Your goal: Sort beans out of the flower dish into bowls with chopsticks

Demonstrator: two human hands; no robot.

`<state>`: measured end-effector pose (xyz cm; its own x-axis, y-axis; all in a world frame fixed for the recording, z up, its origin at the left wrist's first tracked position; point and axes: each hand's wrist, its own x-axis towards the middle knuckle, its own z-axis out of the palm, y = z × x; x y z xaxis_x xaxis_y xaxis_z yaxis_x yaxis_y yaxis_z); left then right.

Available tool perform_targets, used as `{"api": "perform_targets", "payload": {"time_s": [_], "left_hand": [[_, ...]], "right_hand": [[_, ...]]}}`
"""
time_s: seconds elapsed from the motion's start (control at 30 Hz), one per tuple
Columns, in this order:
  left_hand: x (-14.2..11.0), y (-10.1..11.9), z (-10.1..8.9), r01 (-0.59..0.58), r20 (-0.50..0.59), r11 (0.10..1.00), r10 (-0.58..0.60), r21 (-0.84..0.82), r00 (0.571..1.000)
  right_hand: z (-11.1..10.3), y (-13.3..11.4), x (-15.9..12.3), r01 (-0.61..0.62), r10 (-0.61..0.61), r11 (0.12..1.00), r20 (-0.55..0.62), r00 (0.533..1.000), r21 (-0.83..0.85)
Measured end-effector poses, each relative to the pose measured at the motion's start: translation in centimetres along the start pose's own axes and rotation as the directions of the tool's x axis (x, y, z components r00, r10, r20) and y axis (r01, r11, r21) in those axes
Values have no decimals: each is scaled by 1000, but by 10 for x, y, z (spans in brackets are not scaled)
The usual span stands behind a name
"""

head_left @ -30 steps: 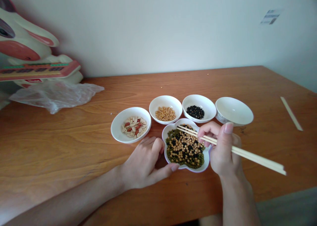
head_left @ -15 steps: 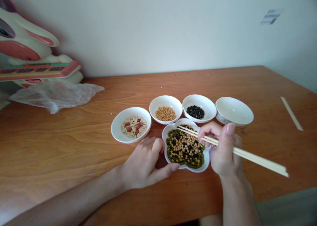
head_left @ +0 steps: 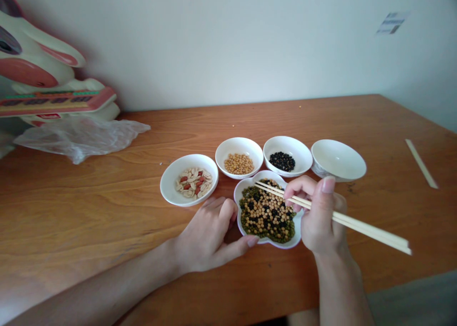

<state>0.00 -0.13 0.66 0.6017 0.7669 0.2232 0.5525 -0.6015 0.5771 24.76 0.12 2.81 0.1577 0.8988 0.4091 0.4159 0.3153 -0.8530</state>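
Observation:
A flower-shaped white dish (head_left: pixel 241 188) holds mixed green, yellow and black beans. My left hand (head_left: pixel 210 238) curls round its left rim, thumb under the front edge. My right hand (head_left: pixel 319 216) is closed on a pair of wooden chopsticks (head_left: pixel 357 224), their tips resting over the far side of the bean mix. Behind the dish stand a white bowl of peanuts (head_left: pixel 167 183), a bowl of yellow beans (head_left: pixel 228 149), a bowl of black beans (head_left: pixel 296 148) and an empty white bowl (head_left: pixel 339 160).
A crumpled clear plastic bag (head_left: pixel 80 136) and a red-and-white toy-like object (head_left: pixel 43 78) lie at the back left of the wooden table (head_left: pixel 89 207). A paper chopstick sleeve (head_left: pixel 421 163) lies at the right. A wall stands behind.
Almost nothing differs; my right hand with the chopsticks has shifted very slightly, and the left hand stays on the dish.

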Motion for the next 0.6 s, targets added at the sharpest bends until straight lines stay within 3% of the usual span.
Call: {"api": "perform_targets", "payload": {"time_s": [0.6], "left_hand": [[0,1,0,11,-1,1000,-11,5,1000]], "right_hand": [[1,-3,0,-8,8,1000,-33,999,6]]}}
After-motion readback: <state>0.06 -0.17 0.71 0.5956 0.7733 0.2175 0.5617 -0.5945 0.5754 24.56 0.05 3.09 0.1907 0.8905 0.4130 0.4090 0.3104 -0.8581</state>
